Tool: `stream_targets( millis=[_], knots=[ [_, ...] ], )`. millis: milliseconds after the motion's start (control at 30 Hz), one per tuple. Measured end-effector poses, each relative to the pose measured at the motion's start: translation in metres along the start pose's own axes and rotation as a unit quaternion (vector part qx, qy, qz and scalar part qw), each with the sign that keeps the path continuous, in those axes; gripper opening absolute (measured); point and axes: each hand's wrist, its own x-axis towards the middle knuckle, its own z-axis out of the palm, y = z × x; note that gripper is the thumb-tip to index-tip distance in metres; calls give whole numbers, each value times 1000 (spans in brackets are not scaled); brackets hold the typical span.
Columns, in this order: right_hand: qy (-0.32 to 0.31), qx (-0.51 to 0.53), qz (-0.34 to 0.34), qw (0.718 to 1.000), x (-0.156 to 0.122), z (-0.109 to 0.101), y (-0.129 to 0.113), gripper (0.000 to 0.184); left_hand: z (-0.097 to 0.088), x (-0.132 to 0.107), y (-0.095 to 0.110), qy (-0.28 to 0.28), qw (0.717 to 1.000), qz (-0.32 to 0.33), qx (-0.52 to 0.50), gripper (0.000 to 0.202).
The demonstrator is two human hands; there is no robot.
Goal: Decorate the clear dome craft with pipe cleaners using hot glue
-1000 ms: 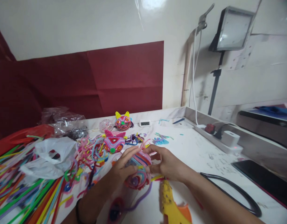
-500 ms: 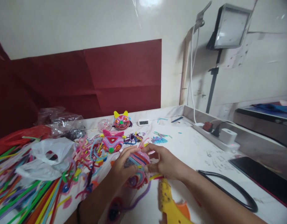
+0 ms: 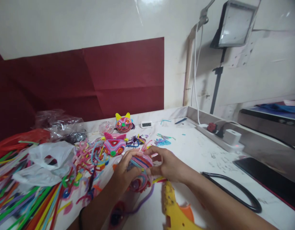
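Note:
Both my hands are closed round a striped pipe-cleaner craft piece (image 3: 140,174), pink, blue and red, held just above the white table (image 3: 200,153). My left hand (image 3: 124,172) grips its left side. My right hand (image 3: 166,164) pinches its top right edge. A purple pipe cleaner (image 3: 144,201) trails from the piece toward me. A yellow glue gun (image 3: 172,210) lies just below my right wrist.
Two finished cat-face crafts (image 3: 114,145) (image 3: 123,123) sit behind, amid loose curled pipe cleaners (image 3: 90,156). Straight pipe cleaners (image 3: 25,201), a white bag (image 3: 46,161) and a red bag (image 3: 20,139) fill the left. A black cable (image 3: 234,188), phone (image 3: 269,179), power strip (image 3: 221,139) and small clock (image 3: 147,124) lie right.
My hands and the craft piece stay together with only slight finger shifts. The view has drifted a little, so everything sits slightly lower and further left in the picture.

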Motion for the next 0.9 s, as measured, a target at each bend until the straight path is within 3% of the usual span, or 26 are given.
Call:
stream_targets(
  millis=[700, 900],
  knots=[
    [2, -40, 6, 999, -1, 1, -7, 44, -1, 2, -1, -20, 1000, -11, -16, 44],
    [10, -71, -7, 997, -2, 0, -10, 43, -5, 9, -9, -11, 996, 64, 60, 45]
  ],
)
